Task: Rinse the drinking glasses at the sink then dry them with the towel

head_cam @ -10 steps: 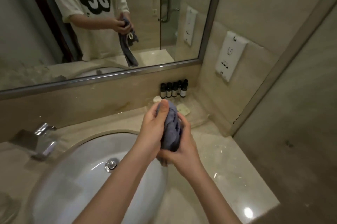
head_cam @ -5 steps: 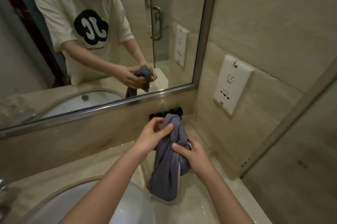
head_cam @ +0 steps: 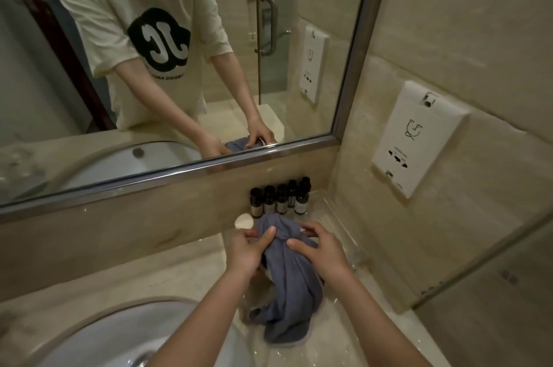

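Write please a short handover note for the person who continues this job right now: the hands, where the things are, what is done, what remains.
Left hand: grips the grey towel on its left side.
Right hand: thumb and fingers curled on the same towel from the right.
The towel is bunched over the tray on the counter, right of the sink; its lower end lies on the counter. A glass seems to be wrapped inside, but it cannot be seen clearly.
Behind the towel stand small dark bottles.
Done: drying seems under way.
Left: finish drying this glass; whether other glasses wait cannot be seen.
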Available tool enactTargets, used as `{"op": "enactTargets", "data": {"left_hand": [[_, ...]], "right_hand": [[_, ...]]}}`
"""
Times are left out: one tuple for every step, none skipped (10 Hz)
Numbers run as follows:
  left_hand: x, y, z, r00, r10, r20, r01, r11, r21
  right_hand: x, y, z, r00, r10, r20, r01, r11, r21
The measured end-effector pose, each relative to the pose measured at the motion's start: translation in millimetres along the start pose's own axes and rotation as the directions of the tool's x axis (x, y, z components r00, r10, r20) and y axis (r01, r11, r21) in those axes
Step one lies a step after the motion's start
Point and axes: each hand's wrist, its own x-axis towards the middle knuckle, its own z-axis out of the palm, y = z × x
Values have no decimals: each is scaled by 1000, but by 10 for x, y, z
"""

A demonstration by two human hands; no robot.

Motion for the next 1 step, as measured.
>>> {"op": "enactTargets", "data": {"left_hand": [[-157, 34, -119, 995, 30, -94, -33, 999, -31]], "right_hand": [[-159, -64, -58, 989, 39, -140, -13, 982, 186]]}}
